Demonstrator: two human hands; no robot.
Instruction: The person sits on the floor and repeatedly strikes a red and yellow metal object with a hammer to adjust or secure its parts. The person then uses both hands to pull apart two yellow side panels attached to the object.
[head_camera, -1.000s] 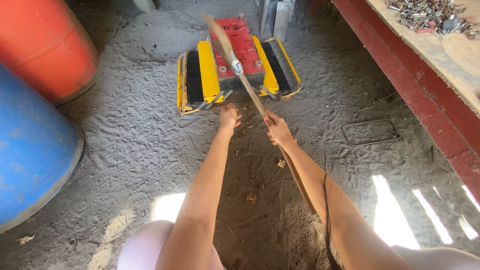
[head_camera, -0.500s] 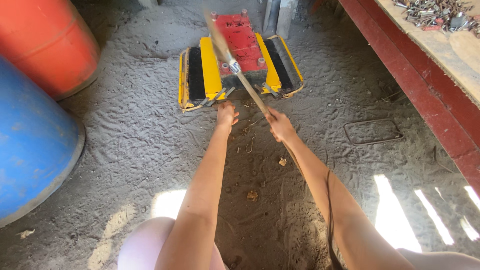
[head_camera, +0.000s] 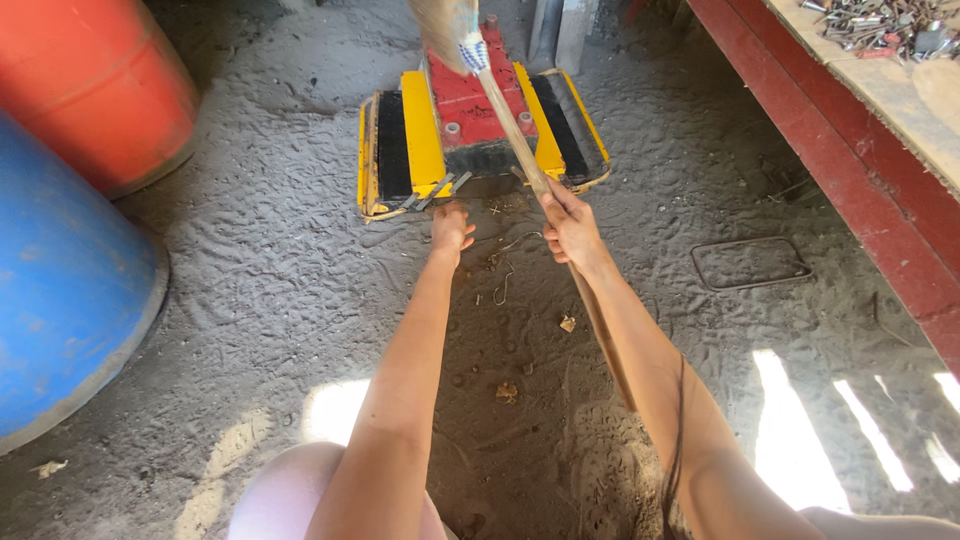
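Hands over sandy floor: right hand (head_camera: 570, 225) grips a wooden broom handle (head_camera: 510, 125).
Left hand (head_camera: 452, 226), loosely curled and empty, hovers near the yellow-and-red block (head_camera: 425, 130).

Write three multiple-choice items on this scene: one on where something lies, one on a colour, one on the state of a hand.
1. Where does the wire rectangle lie?
A. on the sandy floor, between the right hand and the red bench
B. on top of the blue drum
C. on the yellow and red frame

2. What colour is the drum at the top left?
A. green
B. orange-red
C. white

3. What is the right hand doing?
A. lying flat on the sand
B. gripping the wooden stick
C. holding a bolt

Answers: 1 A, the wire sits on sand to the right of the hand. 2 B, its side is orange-red. 3 B, the fingers wrap the stick.
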